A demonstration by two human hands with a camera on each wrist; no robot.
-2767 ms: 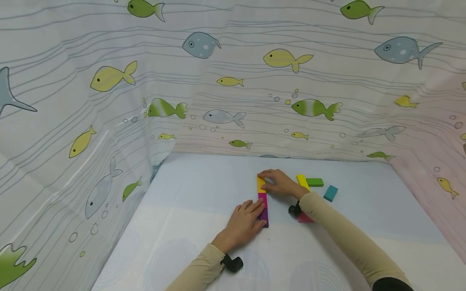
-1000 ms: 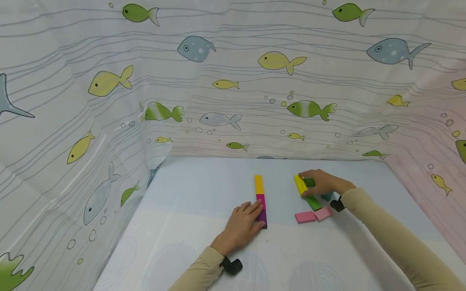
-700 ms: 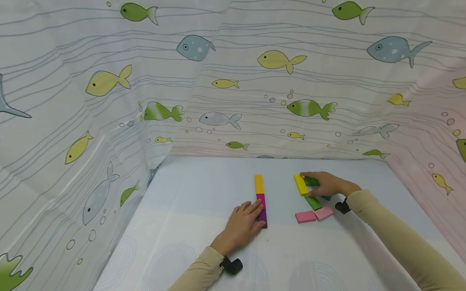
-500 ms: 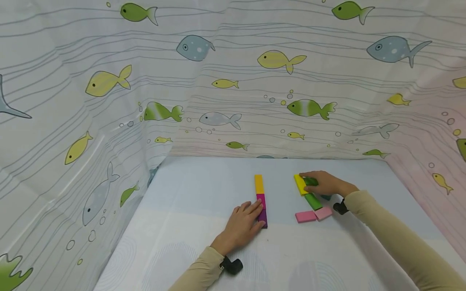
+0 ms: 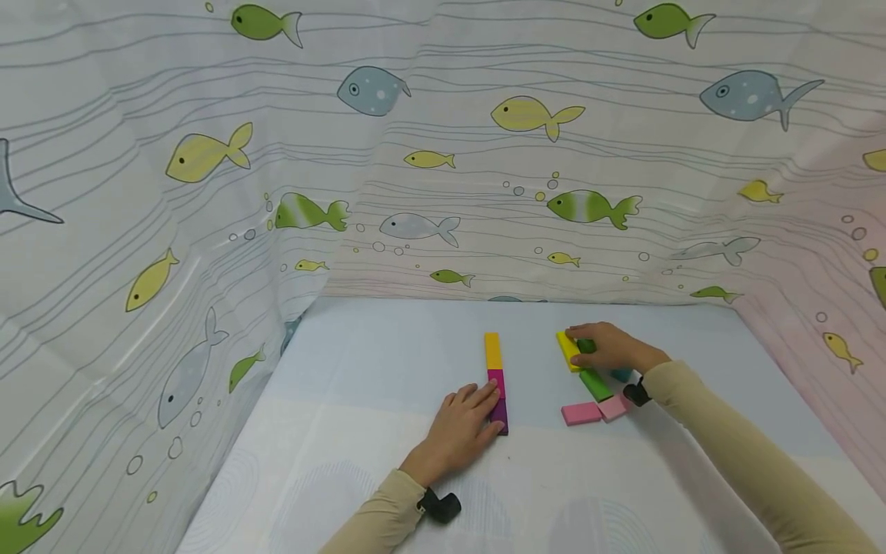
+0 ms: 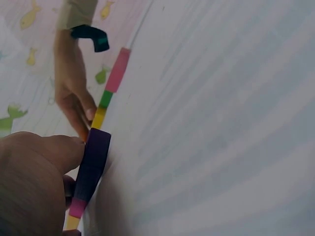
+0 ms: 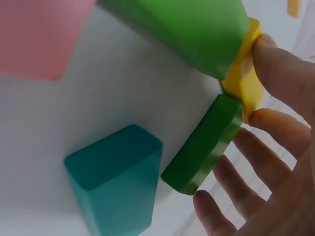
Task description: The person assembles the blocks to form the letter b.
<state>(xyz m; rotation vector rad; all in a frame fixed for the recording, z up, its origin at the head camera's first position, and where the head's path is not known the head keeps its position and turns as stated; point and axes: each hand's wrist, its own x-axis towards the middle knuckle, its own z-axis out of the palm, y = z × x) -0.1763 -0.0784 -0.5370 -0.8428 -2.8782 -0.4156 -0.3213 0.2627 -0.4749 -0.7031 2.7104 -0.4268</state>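
Observation:
In the head view my left hand (image 5: 457, 435) rests against a straight row of an orange block (image 5: 492, 351), a magenta block (image 5: 494, 376) and a purple block (image 5: 499, 419). Its fingertips lie on the magenta block, and the thumb touches the purple one. Over to the right, my right hand (image 5: 609, 346) pinches a yellow block (image 5: 568, 352) lying flat on the table. The right wrist view shows the thumb at one end of this yellow block (image 7: 244, 83) and the index finger at the other. A dark green block (image 7: 203, 145) sits beside those fingers, partly covered in the head view.
Next to the yellow block lies a lighter green block (image 5: 595, 385). Nearer are a pink block (image 5: 581, 414) and a light pink block (image 5: 613, 408). A teal block (image 5: 621, 375) shows partly under the right hand. A fish-print curtain (image 5: 443, 177) surrounds the white table (image 5: 388, 346).
My right hand has left the orange block and moved right to the yellow block, which has shifted slightly left in the last half second. My left hand stays on the row.

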